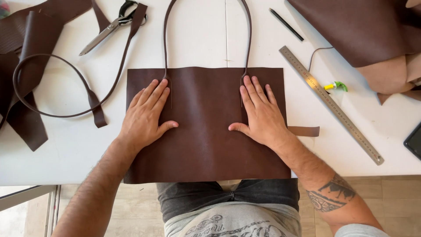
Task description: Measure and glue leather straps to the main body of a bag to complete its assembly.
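where the brown leather panel [204, 149] lies, both hands, left [144, 115] and right [259, 114], press flat, fingers spread.

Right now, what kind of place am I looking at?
Probably a small leathercraft workspace, maybe at home. Both hands, left hand and right hand, press flat on a brown leather panel with a looped strap handle, on a white table with scissors and a metal ruler.

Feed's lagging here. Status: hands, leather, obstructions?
Left hand and right hand flat, open on brown leather panel. Handle strap loops from its top edge. Nothing obstructing.
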